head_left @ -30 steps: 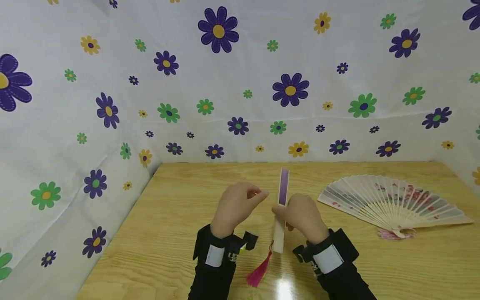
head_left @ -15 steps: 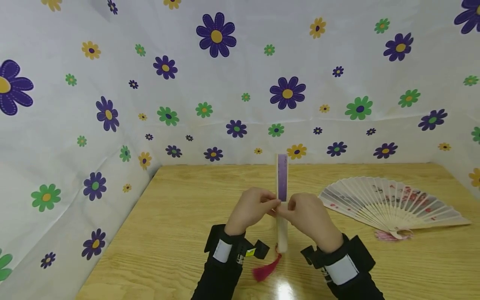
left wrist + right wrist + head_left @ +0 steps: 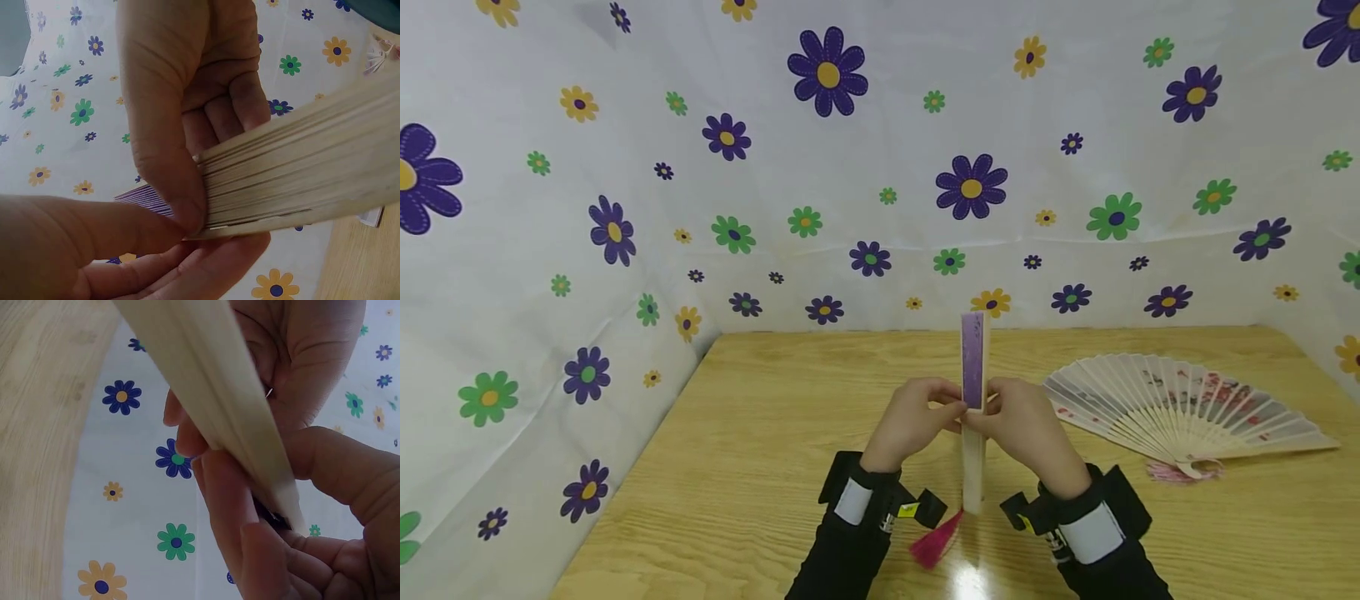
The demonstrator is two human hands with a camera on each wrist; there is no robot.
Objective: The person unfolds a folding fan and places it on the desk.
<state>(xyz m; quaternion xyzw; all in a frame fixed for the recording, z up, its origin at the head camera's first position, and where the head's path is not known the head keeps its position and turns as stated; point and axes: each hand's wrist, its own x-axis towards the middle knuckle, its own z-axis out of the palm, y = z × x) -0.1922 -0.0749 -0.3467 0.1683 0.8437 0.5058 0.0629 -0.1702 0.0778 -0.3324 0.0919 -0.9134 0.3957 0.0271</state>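
Head view: your left hand (image 3: 912,422) and right hand (image 3: 1028,427) pinch the folded fan (image 3: 973,457). Spread fan (image 3: 1193,408) lies on the surface (image 3: 752,467), right.

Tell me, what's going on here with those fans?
A person is holding a purple folding fan in both hands, over a wooden table. The left hand and the right hand grip it from either side, around its middle. It is folded into a narrow strip, with a dark pink tassel at the end nearer the person. A second, pale fan with a red floral pattern lies spread open on the table to the person's right, with neither hand touching it.
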